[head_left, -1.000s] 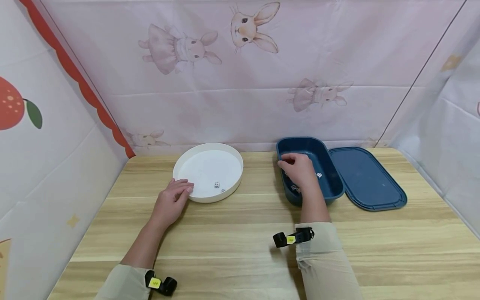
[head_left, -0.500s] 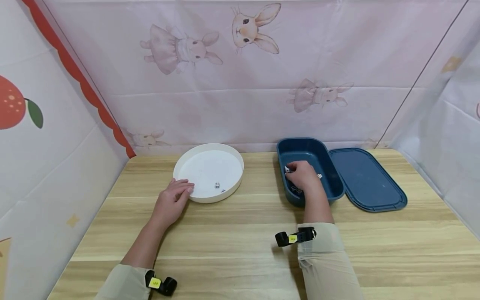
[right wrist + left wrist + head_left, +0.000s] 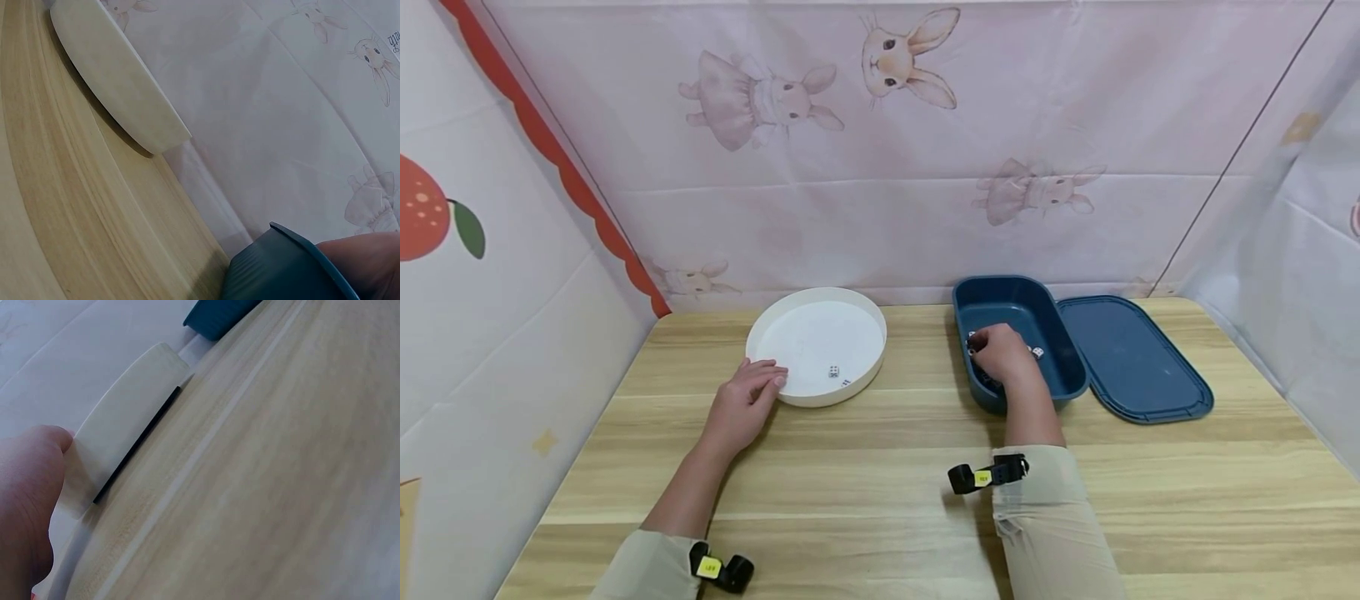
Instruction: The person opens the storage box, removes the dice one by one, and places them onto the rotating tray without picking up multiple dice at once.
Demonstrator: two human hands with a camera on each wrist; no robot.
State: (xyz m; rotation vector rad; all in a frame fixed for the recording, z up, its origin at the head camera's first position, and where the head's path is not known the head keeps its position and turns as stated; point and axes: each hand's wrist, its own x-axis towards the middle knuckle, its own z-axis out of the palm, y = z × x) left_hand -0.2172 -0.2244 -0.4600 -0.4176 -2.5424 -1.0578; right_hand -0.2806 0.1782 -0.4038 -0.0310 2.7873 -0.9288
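Note:
My left hand (image 3: pixel 743 408) holds the near left rim of a round white tray (image 3: pixel 817 401), its fingers reaching over the edge. The left wrist view shows the thumb (image 3: pixel 59 436) against the rim. Inside the tray lies a white die (image 3: pixel 833 372), with a second die (image 3: pixel 846 383) partly hidden by the near wall. My right hand (image 3: pixel 1003 354) is down in a blue rectangular container (image 3: pixel 1071 354), fingers bent near its left wall. Small dice (image 3: pixel 972 335) show at its fingertips; whether it pinches one is hidden. Another die (image 3: pixel 1037 352) lies right of the hand.
A blue lid (image 3: pixel 1138 358) lies flat on the wooden table (image 3: pixel 880 500), right against the container. Behind stands a pink fabric wall (image 3: pixel 910 233) with rabbit prints. Dark dice (image 3: pixel 991 382) sit in the container's near left corner, mostly in shadow.
My right hand has moved from over the container's left rim down and slightly right, into it among the dice. The left hand and the tray stay in place.

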